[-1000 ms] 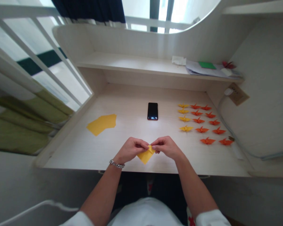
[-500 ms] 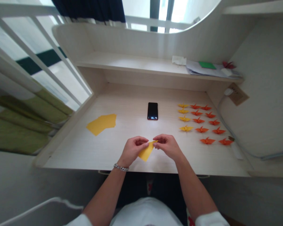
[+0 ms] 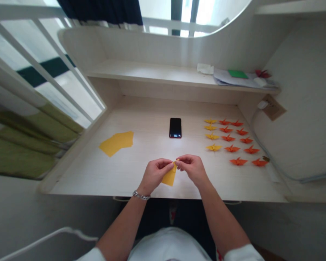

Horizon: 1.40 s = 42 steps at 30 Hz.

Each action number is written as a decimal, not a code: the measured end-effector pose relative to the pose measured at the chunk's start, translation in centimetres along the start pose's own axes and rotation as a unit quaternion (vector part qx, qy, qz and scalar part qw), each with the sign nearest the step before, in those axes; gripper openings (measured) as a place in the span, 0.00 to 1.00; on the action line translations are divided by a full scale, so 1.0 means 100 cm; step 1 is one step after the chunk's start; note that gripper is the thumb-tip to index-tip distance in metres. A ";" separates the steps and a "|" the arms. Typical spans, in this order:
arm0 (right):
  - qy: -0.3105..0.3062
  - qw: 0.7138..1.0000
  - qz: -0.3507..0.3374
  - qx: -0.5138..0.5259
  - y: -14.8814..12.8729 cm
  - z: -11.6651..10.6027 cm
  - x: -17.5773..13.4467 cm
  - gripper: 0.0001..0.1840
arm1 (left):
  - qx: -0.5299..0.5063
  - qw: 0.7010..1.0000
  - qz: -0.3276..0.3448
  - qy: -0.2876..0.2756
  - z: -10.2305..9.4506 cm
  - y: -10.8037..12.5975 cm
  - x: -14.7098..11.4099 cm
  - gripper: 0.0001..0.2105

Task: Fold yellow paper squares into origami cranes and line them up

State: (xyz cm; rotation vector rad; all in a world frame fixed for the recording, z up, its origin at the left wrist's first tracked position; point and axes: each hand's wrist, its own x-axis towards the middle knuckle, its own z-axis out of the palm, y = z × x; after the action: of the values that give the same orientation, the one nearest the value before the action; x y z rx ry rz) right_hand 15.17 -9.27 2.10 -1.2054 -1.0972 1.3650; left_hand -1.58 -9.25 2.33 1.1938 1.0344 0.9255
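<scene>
Head view shows a pale surface (image 3: 149, 112), the left hand (image 3: 154, 174) and right hand (image 3: 193, 168). Yellow sheets (image 3: 117, 143) lie toward its left edge, a phone (image 3: 175, 128) near its centre; both hands pinch one folded yellow paper (image 3: 170, 178) near the front edge, with orange cranes (image 3: 238, 161) and yellow cranes (image 3: 213, 147) toward the right edge

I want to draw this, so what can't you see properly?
All in the head view:
Held paper: its top part is partly hidden by the fingers.
Yellow sheets: they overlap, hiding how many there are.
Phone: the bright patch on its screen is too small to read.
Green curtain: the picture's left edge cuts it off.
</scene>
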 end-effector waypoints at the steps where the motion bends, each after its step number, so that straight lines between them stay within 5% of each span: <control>1: -0.002 1.000 -0.002 -0.005 0.000 0.000 0.000 0.13 | 0.004 1.000 0.002 -0.007 0.000 0.001 0.000 0.12; 16: -0.051 0.998 0.022 -0.019 -0.011 -0.008 -0.003 0.12 | 0.063 0.997 -0.004 -0.042 -0.003 0.006 -0.002 0.14; 42: -0.037 0.998 0.021 -0.036 -0.006 -0.002 0.000 0.12 | 0.021 0.998 -0.048 -0.037 -0.002 0.001 0.000 0.15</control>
State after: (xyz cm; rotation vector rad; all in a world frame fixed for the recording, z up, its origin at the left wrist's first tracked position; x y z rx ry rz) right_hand 15.48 -9.23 2.65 -1.2436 -1.1882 1.4229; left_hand -1.76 -9.17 2.46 1.1949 1.0469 0.7820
